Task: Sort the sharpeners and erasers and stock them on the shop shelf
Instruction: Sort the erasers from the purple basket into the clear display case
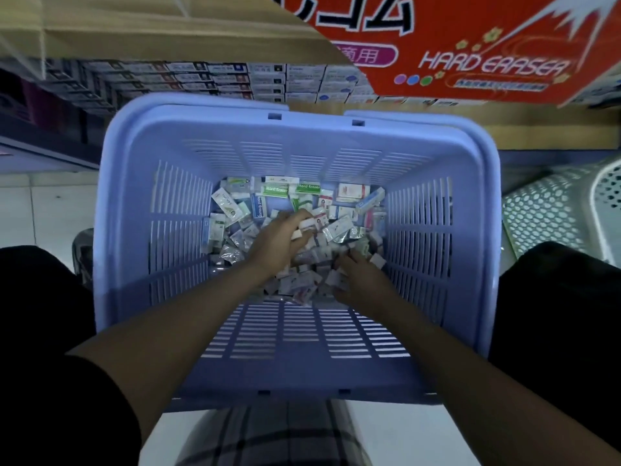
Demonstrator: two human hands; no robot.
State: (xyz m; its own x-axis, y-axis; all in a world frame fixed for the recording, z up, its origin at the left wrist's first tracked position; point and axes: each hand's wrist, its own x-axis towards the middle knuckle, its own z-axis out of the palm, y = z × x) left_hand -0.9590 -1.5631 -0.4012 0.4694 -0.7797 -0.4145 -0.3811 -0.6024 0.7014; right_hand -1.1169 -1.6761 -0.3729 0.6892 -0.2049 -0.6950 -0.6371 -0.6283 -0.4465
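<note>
Down inside the lavender plastic basket (pixel 134 210), both hands are working in a loose heap of small wrapped erasers (pixel 302 280) that is covering its floor. The left hand (pixel 277 242) is lying knuckles-up on the heap, its fingers curling over a few small white erasers (pixel 297 234) and holding them against the palm. The right hand (pixel 358 275) is sitting just beside it, closer to the basket's near wall, with its fingertips digging into the heap; whether it is gripping anything cannot be told. Green and blue Hard Eraser packs (pixel 308 190) are lying along the far wall. Beyond the basket, rows of small stacked boxes (pixel 268 82) are filling a shelf, and a red HARD ERASER carton (pixel 487 55) is showing at the upper right. A white perforated basket (pixel 554 210) is standing to the right.
</note>
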